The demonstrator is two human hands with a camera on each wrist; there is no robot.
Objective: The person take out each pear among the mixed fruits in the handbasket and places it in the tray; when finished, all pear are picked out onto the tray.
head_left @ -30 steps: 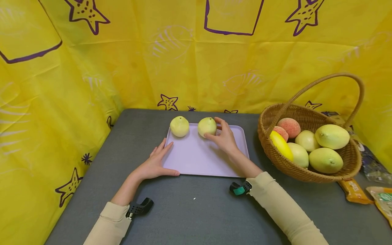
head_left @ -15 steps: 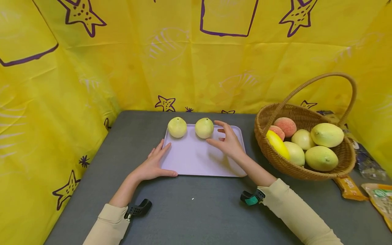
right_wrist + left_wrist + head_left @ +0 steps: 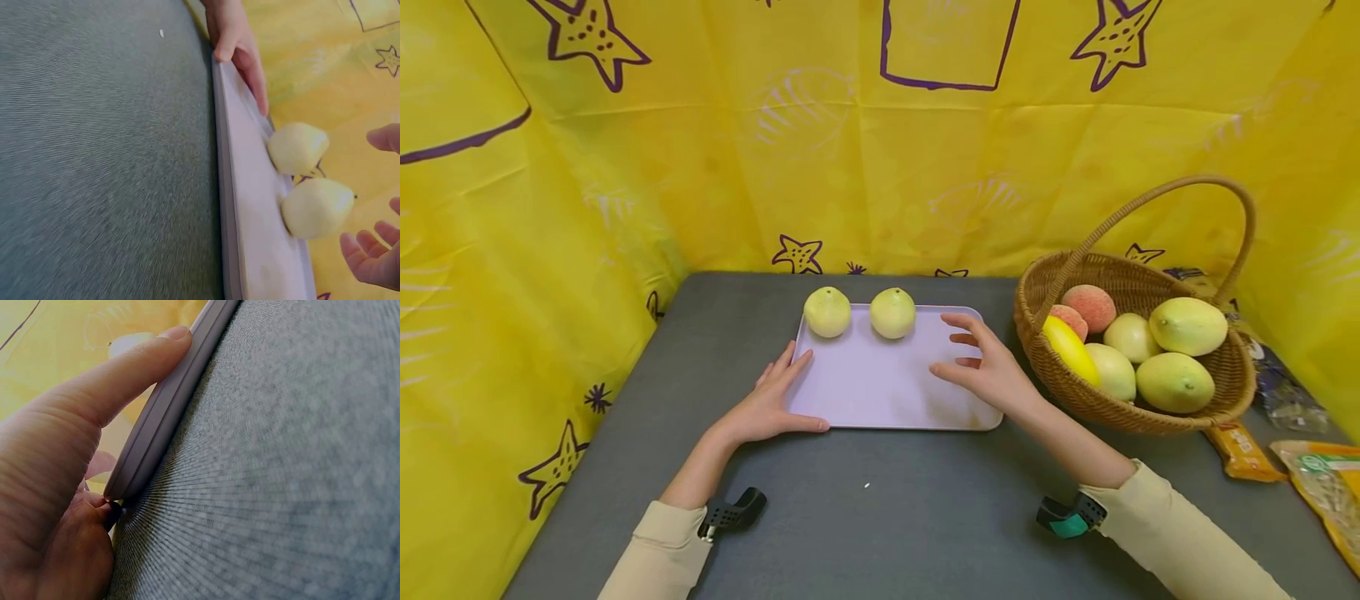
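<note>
Two pale yellow-green round fruits stand on the lilac tray (image 3: 872,383) near its back edge: a left fruit (image 3: 827,312) and a right fruit (image 3: 892,313). At the tray's front left corner rests my left hand (image 3: 769,407), its thumb along the front rim and its fingers extended along the left side. The left wrist view shows that thumb (image 3: 134,372) lying on the rim. My right hand (image 3: 988,371) hovers over the tray's right part, fingers spread and holding nothing. In the right wrist view its fingers (image 3: 374,253) are apart from both fruits.
A wicker basket (image 3: 1078,400) at the right, with a tall handle, holds peaches (image 3: 1088,308), a bright yellow fruit (image 3: 1071,350) and several pale green fruits. Beyond it lie an orange packet (image 3: 1243,452) and a clear bag (image 3: 1322,479). Yellow cloth (image 3: 820,167) encloses the dark table (image 3: 865,533).
The right hand has let go of the right fruit and drawn back to the right. The left hand stays at the tray's corner. The head view has shifted slightly.
</note>
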